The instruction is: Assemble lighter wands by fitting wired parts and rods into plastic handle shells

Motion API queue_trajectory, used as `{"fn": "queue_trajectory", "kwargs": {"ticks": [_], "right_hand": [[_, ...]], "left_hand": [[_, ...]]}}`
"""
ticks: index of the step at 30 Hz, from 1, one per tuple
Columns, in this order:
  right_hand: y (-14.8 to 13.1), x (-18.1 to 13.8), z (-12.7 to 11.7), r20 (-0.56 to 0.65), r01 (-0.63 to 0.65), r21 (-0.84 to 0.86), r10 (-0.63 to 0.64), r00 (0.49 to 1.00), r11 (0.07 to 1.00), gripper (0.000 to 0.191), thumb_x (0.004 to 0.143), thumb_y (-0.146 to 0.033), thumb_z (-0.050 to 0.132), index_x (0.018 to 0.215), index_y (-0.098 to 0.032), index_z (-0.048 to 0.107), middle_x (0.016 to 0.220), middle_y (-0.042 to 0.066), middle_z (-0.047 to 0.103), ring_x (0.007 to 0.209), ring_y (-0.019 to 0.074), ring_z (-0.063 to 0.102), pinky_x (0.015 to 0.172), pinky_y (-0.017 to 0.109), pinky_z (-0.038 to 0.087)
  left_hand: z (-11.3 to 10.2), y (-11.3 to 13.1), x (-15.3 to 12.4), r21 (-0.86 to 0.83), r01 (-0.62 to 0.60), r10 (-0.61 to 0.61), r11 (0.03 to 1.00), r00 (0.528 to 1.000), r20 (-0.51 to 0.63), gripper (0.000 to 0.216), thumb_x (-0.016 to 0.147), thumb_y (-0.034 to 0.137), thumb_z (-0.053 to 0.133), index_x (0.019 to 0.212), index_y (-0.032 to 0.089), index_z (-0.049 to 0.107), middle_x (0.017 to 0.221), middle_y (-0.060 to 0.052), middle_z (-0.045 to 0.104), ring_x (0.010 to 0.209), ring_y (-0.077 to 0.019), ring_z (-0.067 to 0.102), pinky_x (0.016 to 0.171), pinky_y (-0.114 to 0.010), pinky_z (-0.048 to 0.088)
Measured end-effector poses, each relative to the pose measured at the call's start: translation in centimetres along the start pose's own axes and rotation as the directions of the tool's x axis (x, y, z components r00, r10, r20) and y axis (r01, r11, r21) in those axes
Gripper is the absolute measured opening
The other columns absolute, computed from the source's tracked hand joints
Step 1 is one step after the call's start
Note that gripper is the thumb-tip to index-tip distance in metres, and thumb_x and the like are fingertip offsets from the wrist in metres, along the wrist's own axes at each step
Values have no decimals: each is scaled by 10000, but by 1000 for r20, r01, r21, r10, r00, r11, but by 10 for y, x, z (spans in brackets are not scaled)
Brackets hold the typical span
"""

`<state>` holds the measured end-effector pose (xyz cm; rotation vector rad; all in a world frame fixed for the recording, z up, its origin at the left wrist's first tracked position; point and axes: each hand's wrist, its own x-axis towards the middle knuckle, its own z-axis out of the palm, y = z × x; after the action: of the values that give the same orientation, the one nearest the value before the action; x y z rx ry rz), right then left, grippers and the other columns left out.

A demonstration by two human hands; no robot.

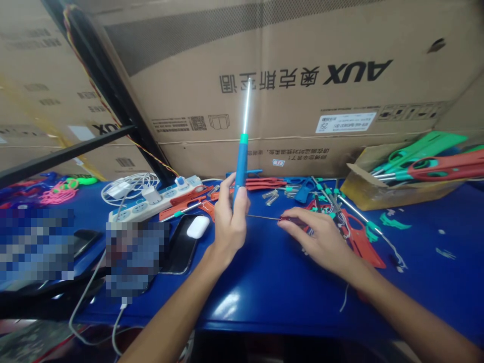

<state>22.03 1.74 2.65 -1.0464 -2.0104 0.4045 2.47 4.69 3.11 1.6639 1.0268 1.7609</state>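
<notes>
My left hand [230, 219] is closed round a blue tube-shaped handle [240, 164], held upright over the blue table [272, 282]. A green collar and a thin shiny metal rod [247, 106] stick up from its top. My right hand [321, 239] rests low on the table to the right. Its fingers pinch the dark grip of a thin metal pin tool [272, 218] that points left toward the handle's lower end. Red plastic parts [359, 237] and metal rods with green collars [351, 209] lie just beyond my right hand.
A cardboard box [378, 186] with green and red long-handled tools stands at the right. A white power strip [151, 201], coiled white cable [128, 187], black phone [181, 247] and white earbud case [197, 227] lie left. Large cardboard cartons [302, 75] wall off the back.
</notes>
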Motion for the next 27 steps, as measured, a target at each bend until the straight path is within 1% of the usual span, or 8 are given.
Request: {"fn": "queue_trajectory", "kwargs": {"ticks": [4, 8, 12, 14, 16, 19, 22, 27], "right_hand": [[1, -1, 5, 2, 54, 84, -54, 999, 995, 199, 965, -289, 618, 1147, -229, 566, 1068, 26, 695, 974, 153, 683, 869, 284, 543], [1, -1, 7, -77, 139, 120, -130, 988, 983, 136, 969, -216, 601, 1102, -218, 567, 1090, 43, 685, 1007, 148, 672, 889, 284, 542], [-3, -1, 5, -116, 130, 74, -121, 986, 989, 60, 947, -249, 644, 983, -203, 655, 959, 21, 739, 874, 140, 702, 787, 256, 543], [-5, -3, 5, -93, 93, 64, -86, 992, 994, 155, 981, -269, 587, 871, -201, 673, 795, -7, 725, 715, 115, 681, 669, 239, 519], [-7, -4, 5, -64, 77, 76, -72, 995, 994, 245, 1016, -275, 510, 841, -200, 664, 693, -23, 677, 614, 102, 637, 607, 241, 493], [-7, -6, 6, -21, 75, 103, -73, 997, 992, 137, 1002, -299, 534, 1023, -205, 632, 868, 11, 701, 734, 128, 669, 666, 262, 531], [-7, -6, 8, -20, 113, 102, -112, 994, 988, 223, 947, -288, 631, 1144, -217, 557, 1064, 55, 691, 913, 169, 689, 763, 299, 570], [-8, -6, 4, -155, 186, 38, -178, 972, 982, 120, 935, -237, 660, 1051, -233, 631, 979, 31, 734, 883, 167, 709, 751, 301, 585]], "left_hand": [[-1, 2, 2, -21, -2, 2, 1000, 1000, -3, 378, 1018, 434, 479, 1301, 188, 521, 678, 43, 479, 576, -108, 462, 546, -244, 383], [-1, 3, 4, -65, -17, 15, 998, 1000, -27, 356, 1018, 422, 485, 1282, 186, 520, 668, 48, 453, 568, -108, 431, 528, -245, 363], [-1, 4, 3, -44, -5, 5, 999, 1000, -12, 353, 1029, 407, 467, 1288, 174, 522, 659, 48, 458, 567, -105, 434, 546, -251, 373], [-1, 5, 2, -28, -5, 5, 1000, 1000, 10, 360, 1030, 410, 463, 1294, 173, 522, 658, 46, 466, 562, -104, 439, 539, -250, 374], [-2, 6, 1, -18, -13, 13, 1000, 1000, 23, 367, 1026, 418, 469, 1299, 177, 520, 665, 43, 477, 560, -104, 444, 532, -249, 378], [-2, 6, 2, -19, -6, 6, 1000, 1000, 9, 370, 1021, 426, 477, 1297, 185, 524, 670, 39, 481, 564, -107, 449, 537, -250, 392], [-2, 5, 4, -42, -2, 1, 999, 1000, -23, 362, 1016, 431, 484, 1283, 191, 529, 669, 38, 466, 572, -113, 444, 535, -250, 389], [-1, 5, 4, -60, 10, -11, 998, 1000, -17, 379, 1009, 444, 489, 1286, 189, 524, 672, 37, 467, 573, -115, 442, 534, -250, 388]]}}
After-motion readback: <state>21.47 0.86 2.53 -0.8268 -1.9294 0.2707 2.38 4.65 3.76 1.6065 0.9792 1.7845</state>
